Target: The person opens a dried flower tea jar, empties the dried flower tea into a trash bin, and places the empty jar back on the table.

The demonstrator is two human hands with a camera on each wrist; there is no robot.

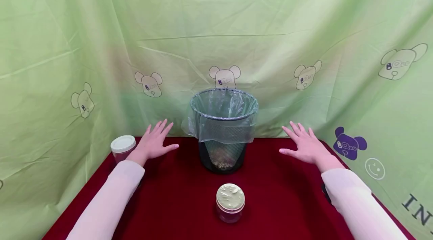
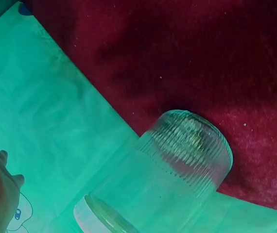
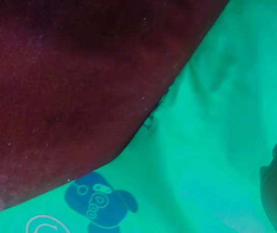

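My left hand (image 1: 152, 144) is held over the left side of the table with its fingers spread, holding nothing. Just beside it stands a clear ribbed jar (image 2: 192, 150) with a white lid (image 1: 123, 143) and some pale contents low inside. On the opposite side my right hand (image 1: 306, 145) hovers, fingers spread and thumb pointing inward, also holding nothing. Between the hands, farther back, is a black mesh wastebasket (image 1: 221, 157) lined with a translucent green bag (image 1: 224, 129). Pale bits lie at its bottom. Nearer me sits a small clear tub (image 1: 230, 213) topped with a cream-coloured, uneven surface (image 1: 230, 196).
Dark red cloth (image 1: 176, 202) covers the table. Green fabric (image 1: 189, 44) printed with bear heads and smiley faces hangs close behind the table and along both sides. The wastebasket stands near the back edge, and the lidded jar near the back left corner.
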